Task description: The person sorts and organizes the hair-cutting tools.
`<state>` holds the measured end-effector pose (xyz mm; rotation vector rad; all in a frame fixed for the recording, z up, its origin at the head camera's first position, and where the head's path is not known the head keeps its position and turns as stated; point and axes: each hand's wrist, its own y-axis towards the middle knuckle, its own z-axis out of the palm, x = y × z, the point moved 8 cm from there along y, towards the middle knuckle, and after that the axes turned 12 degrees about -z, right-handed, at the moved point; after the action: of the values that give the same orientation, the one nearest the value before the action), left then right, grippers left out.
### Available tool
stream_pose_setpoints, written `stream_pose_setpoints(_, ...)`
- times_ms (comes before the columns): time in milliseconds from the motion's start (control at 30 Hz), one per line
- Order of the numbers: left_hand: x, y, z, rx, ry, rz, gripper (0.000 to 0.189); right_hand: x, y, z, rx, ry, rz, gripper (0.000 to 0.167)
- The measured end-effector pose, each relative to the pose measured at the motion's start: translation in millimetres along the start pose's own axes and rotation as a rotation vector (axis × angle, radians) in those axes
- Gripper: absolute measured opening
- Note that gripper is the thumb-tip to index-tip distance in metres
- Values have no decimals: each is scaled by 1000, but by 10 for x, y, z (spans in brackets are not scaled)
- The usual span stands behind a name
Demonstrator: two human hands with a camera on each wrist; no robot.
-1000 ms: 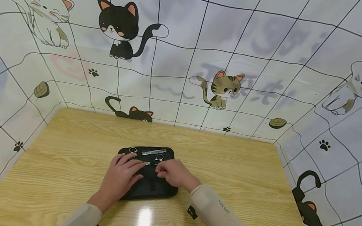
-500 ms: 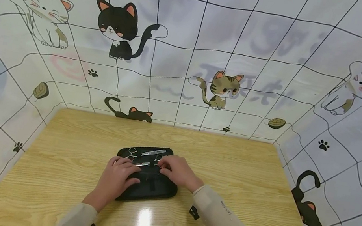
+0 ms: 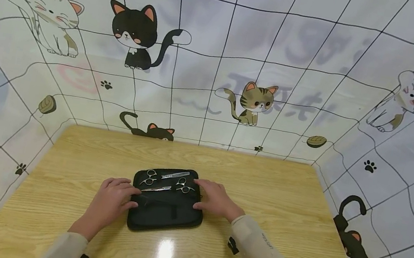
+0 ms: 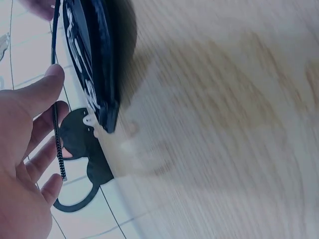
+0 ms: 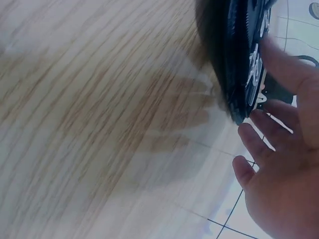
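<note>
An opened black zip case [image 3: 164, 220] lies on the table, with two pairs of silver haircutting scissors [image 3: 176, 175] [image 3: 157, 189] in its far half. At its left edge is my left hand [image 3: 108, 201], fingertips right over the rim. In the left wrist view a thin black strip [image 4: 61, 157] with fine ridges runs between the thumb and fingers of that hand; I cannot tell whether they pinch it. My right hand [image 3: 217, 201] is at the right edge, thumb and fingers apart and slightly bent, nothing held. In the right wrist view its fingertips [image 5: 244, 129] come close to the case corner.
The wooden table [image 3: 265, 175] is bounded at the back and sides by white cloth walls [image 3: 216, 25] printed with cartoon cats. Light glares off the table in front of the case. Small dark devices [image 3: 232, 245] are on both wrists.
My left hand has drawn back left from over the scissors to the left edge. The right hand has let go around the scissor handles and shifted right to the rim. The scissors are now uncovered.
</note>
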<state>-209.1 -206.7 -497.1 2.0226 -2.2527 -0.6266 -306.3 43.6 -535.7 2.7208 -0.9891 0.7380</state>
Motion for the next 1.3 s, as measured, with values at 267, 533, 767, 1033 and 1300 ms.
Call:
stream_pose_setpoints(267, 131, -59, -39, 54, -11, -35, 31, -21, -53, 113, 119, -2, -68, 103)
stream_pose_setpoints(533, 227, -125, 24, 103, 17, -67, 31, -14, -94, 203, 174, -54, -68, 108)
stream_pose_setpoints(767, 253, -151, 48, 128, 16, -82, 30, -14, -101, 238, 206, -111, -38, 108)
stream_pose_setpoints(1033, 267, -162, 95, 184, 2, -92, 30, -2, -108, 246, 216, -135, -28, 109)
stream_pose_setpoints(1300, 275, -175, 151, 237, -4, -79, 31, -15, -110, 261, 204, -130, -33, 109)
